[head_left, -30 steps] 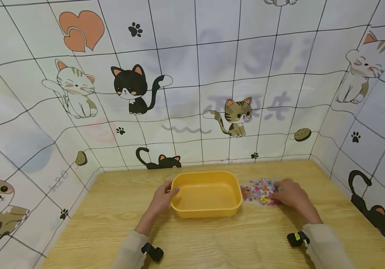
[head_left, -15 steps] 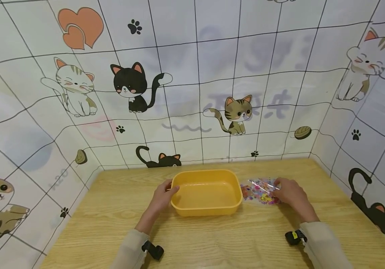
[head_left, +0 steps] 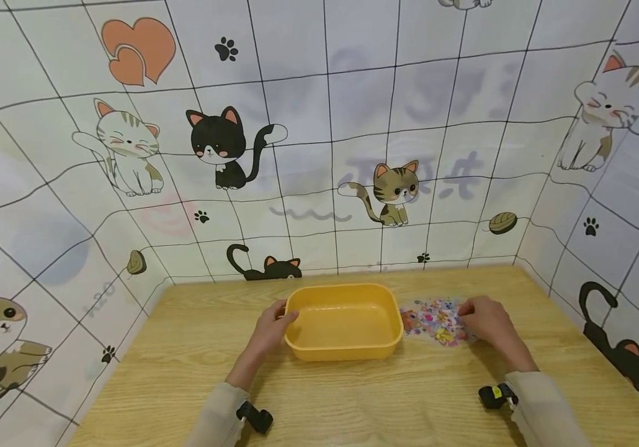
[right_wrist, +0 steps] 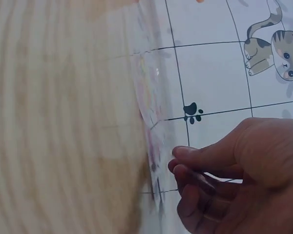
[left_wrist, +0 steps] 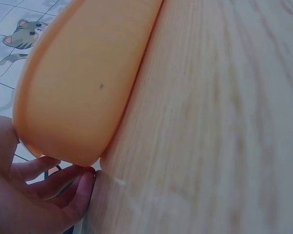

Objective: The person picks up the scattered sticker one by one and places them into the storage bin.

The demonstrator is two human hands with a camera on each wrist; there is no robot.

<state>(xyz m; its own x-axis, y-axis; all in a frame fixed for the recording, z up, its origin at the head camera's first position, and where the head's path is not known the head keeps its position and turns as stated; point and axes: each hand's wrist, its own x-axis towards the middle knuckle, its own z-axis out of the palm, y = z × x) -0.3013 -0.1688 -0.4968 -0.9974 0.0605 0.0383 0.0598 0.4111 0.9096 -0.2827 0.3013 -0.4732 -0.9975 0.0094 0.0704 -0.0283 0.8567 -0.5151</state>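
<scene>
1. White back-wall sheet with black grid lines (head_left: 297, 37): large, blurred, pale grey-violet characters (head_left: 459, 177), mostly towards its right half; none can be read with certainty.
2. White left-wall sheet with black grid lines (head_left: 18, 186): small, slanted grey marks (head_left: 100, 300), too faint to read.

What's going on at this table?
A person's left hand grips the left end of a yellow, rounded-rectangular plastic tray, thumb over the rim. Their right hand, fingers curled, is at the right edge of a flat, see-through plastic packet of small multicoloured pieces; I can't tell whether it's pinching it. Both items are on a pale wood-grain table, with the packet outside the tray, just to its right.
</scene>
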